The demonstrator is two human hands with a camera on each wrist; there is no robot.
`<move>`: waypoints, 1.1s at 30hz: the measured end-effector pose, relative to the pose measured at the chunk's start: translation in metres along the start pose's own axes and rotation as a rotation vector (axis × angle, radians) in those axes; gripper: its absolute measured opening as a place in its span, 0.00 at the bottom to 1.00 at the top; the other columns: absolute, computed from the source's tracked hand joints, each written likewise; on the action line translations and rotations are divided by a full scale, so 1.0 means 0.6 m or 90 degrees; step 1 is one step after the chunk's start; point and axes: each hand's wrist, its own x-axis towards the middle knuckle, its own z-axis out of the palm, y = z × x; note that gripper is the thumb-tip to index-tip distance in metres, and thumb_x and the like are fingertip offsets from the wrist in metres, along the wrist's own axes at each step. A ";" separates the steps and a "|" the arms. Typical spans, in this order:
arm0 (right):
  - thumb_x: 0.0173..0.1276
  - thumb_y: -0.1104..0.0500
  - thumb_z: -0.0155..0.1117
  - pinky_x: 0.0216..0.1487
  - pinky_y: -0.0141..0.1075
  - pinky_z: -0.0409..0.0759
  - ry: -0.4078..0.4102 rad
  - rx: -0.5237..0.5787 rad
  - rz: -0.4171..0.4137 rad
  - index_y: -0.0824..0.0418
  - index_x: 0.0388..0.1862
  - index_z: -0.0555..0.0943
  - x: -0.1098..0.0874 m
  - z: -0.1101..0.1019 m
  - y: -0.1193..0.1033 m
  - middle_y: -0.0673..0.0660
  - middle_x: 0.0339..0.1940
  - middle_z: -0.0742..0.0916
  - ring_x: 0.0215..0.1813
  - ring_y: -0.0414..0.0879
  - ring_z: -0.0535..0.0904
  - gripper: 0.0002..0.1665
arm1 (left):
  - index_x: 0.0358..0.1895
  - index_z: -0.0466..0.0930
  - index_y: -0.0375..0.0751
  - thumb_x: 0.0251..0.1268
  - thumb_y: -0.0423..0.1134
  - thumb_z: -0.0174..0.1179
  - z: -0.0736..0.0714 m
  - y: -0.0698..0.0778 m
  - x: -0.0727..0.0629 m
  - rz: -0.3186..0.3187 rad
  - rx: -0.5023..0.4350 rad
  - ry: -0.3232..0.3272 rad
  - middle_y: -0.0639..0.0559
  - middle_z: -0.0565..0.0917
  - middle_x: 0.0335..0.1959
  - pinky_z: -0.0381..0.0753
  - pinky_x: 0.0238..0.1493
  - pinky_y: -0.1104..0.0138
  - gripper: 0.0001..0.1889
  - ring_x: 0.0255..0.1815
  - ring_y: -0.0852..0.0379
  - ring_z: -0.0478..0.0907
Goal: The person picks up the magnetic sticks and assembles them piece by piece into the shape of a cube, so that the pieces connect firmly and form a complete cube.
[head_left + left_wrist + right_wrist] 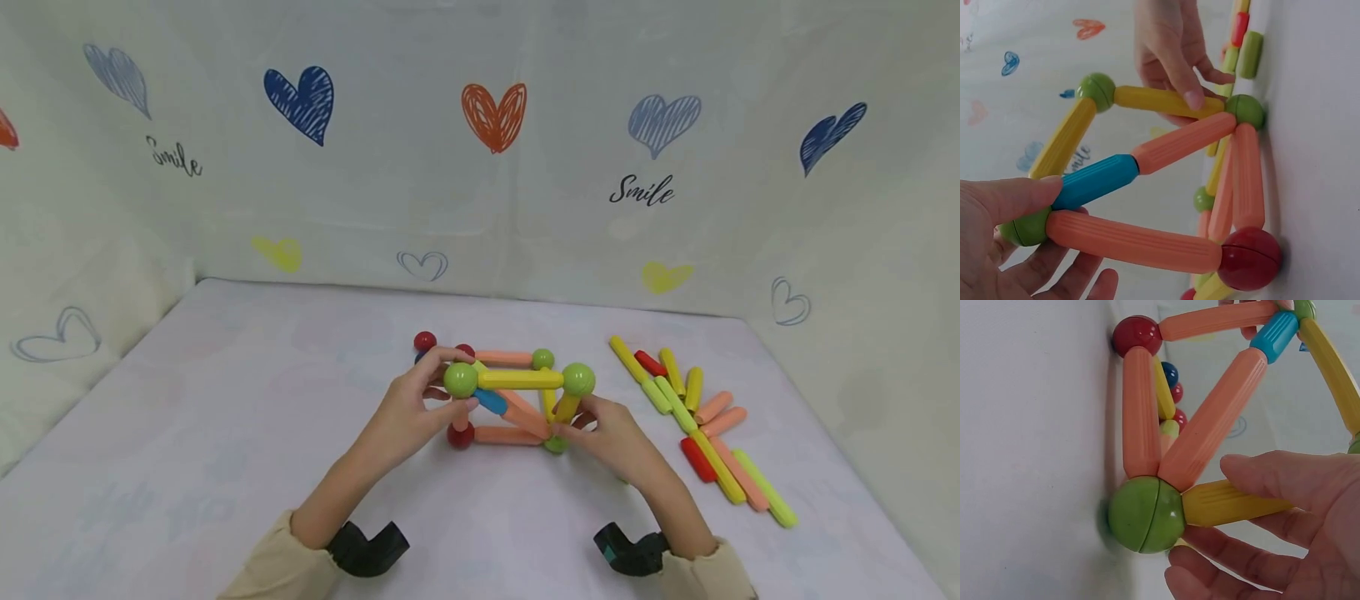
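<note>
A frame of toy building rods and balls stands on the table between the hands. My left hand (411, 407) pinches the green ball (461, 380) at its upper left corner, where a blue rod (1097, 181), an orange rod (1135, 240) and a yellow rod (521, 380) meet. My right hand (611, 437) pinches an upright yellow rod (1229, 503) just above the lower green ball (1147, 514). An orange rod (1213, 419) runs diagonally from that ball to the blue rod. Another green ball (578, 379) tops the right corner; a red ball (1250, 258) sits at the lower left.
Loose rods lie on the right of the table, among them a red rod (699, 460), an orange rod (738, 473) and a light green rod (765, 488). Behind the left hand is a red ball (425, 341). A white cloth wall (570, 250) with printed hearts closes the back.
</note>
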 end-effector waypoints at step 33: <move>0.52 0.55 0.73 0.30 0.34 0.69 0.033 0.006 0.034 0.60 0.40 0.80 0.012 0.030 0.009 0.53 0.31 0.79 0.32 0.44 0.70 0.18 | 0.54 0.73 0.41 0.54 0.34 0.66 0.001 -0.017 0.000 -0.161 0.145 -0.107 0.51 0.79 0.36 0.79 0.35 0.65 0.23 0.37 0.54 0.76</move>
